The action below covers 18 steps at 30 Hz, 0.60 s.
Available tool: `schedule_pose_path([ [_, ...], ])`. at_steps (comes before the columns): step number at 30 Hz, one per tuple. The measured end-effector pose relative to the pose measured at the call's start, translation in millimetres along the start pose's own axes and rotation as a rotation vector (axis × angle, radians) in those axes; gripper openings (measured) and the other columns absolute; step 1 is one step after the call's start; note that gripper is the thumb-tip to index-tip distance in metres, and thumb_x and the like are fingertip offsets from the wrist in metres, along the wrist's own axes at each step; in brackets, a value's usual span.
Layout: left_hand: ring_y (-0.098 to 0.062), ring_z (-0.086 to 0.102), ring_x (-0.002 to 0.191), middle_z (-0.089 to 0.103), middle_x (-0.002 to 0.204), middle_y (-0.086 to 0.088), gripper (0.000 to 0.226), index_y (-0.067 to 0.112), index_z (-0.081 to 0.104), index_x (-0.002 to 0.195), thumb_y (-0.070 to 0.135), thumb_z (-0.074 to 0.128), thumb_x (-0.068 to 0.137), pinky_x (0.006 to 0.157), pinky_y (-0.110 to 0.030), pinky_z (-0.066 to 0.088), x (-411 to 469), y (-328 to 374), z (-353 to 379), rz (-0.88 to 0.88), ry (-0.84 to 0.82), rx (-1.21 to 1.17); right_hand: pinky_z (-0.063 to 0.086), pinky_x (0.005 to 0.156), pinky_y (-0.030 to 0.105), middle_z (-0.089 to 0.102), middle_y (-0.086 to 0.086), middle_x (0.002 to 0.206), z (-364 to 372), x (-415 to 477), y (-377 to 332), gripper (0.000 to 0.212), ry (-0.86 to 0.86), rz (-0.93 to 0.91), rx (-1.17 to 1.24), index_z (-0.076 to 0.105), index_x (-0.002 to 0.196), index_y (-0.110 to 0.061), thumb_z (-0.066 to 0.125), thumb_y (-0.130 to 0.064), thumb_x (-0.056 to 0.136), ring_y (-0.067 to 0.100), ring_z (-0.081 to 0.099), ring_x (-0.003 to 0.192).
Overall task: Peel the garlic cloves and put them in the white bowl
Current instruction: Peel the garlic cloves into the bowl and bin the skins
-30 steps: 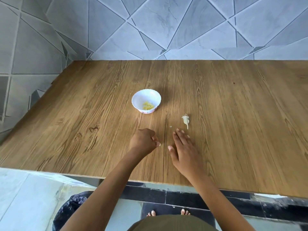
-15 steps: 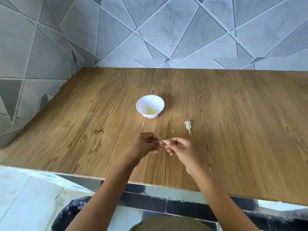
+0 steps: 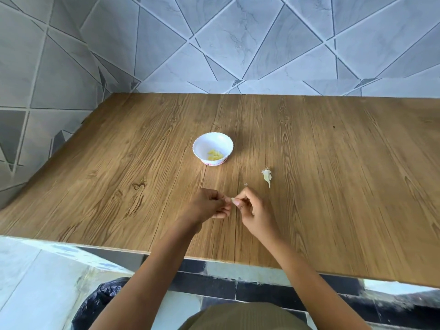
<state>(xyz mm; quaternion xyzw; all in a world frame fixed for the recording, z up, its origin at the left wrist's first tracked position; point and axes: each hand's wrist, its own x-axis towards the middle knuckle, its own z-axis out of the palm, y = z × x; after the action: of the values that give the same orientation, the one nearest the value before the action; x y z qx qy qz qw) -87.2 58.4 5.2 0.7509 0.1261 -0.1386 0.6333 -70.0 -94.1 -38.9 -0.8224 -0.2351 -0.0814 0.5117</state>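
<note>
A small pale garlic clove [image 3: 232, 200] sits between my two hands, just above the wooden table [image 3: 333, 186]. My left hand [image 3: 209, 203] pinches it with curled fingers from the left. My right hand [image 3: 252, 208] pinches it from the right with thumb and fingertips. The white bowl [image 3: 212, 148] stands beyond my hands, with several peeled yellowish cloves [image 3: 215, 155] at its bottom. A scrap of garlic skin with a stem [image 3: 267, 176] lies on the table to the right of the bowl.
A tiny white flake [image 3: 246, 184] lies just beyond my right hand. A grey tiled wall [image 3: 238, 44] borders the table at the back and left. A dark bag-lined bin [image 3: 104, 303] stands on the floor below the table's near edge.
One second ago my right hand lay flat on the table and my left was a fist. Both hands then came together on the clove. The camera has tilted slightly.
</note>
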Motion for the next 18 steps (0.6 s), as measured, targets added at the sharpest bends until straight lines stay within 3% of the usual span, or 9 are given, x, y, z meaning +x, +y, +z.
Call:
schedule_pose_path([
  [4,-0.013,0.063,0.062,0.066,0.066,0.001,0.010,0.003,0.064,0.078,0.007,0.066,0.087,0.063,-0.025,0.052,5.6,-2.8,0.8,0.340,0.148,0.433,0.044,0.053,0.017,0.058,0.001,0.065,-15.2,11.6,-18.0,0.014,-0.163,0.746,0.604,0.063,0.077,-0.009,0.060,-0.009,0.091,0.007,0.052,0.055],
  [6,-0.010,0.059,0.060,0.062,0.063,0.011,0.011,0.007,0.064,0.075,0.009,0.070,0.084,0.061,-0.022,0.048,8.0,-2.0,0.7,0.505,0.162,0.524,0.042,0.045,0.014,0.056,0.001,0.058,-20.8,17.0,-21.2,0.013,-0.129,0.942,0.830,0.064,0.078,-0.003,0.061,-0.008,0.089,0.004,0.050,0.047],
  [8,-0.007,0.059,0.063,0.062,0.066,0.012,0.008,0.009,0.066,0.077,0.008,0.071,0.083,0.063,-0.022,0.048,9.6,-1.2,-0.5,0.554,0.133,0.483,0.040,0.041,0.012,0.055,-0.001,0.054,-25.4,20.8,-22.9,0.013,-0.122,1.048,0.963,0.064,0.078,-0.001,0.062,-0.009,0.088,0.003,0.048,0.043],
  [11,-0.006,0.060,0.065,0.064,0.069,0.012,0.005,0.007,0.067,0.080,0.009,0.070,0.083,0.067,-0.025,0.050,11.9,-4.6,-0.8,0.537,0.132,0.444,0.042,0.042,0.013,0.056,0.000,0.055,-26.2,21.2,-20.7,0.013,-0.145,1.020,0.935,0.065,0.080,-0.001,0.063,-0.010,0.088,0.004,0.051,0.044],
  [15,-0.019,0.065,0.065,0.067,0.067,0.001,0.008,0.003,0.066,0.080,0.008,0.066,0.087,0.067,-0.032,0.054,11.9,-2.8,-2.3,0.411,0.065,0.310,0.047,0.054,0.018,0.059,0.004,0.064,-23.4,15.3,-11.7,0.012,-0.154,0.684,0.646,0.065,0.081,-0.005,0.060,-0.011,0.090,0.008,0.055,0.054],
  [18,-0.012,0.067,0.070,0.069,0.073,-0.004,0.009,0.003,0.064,0.085,0.006,0.058,0.091,0.067,-0.023,0.054,6.5,6.6,-4.0,0.199,-0.108,-0.001,0.047,0.055,0.017,0.061,0.002,0.063,-26.3,14.1,-11.2,0.013,-0.187,0.646,0.809,0.065,0.082,-0.004,0.056,-0.010,0.091,0.009,0.057,0.057],
])
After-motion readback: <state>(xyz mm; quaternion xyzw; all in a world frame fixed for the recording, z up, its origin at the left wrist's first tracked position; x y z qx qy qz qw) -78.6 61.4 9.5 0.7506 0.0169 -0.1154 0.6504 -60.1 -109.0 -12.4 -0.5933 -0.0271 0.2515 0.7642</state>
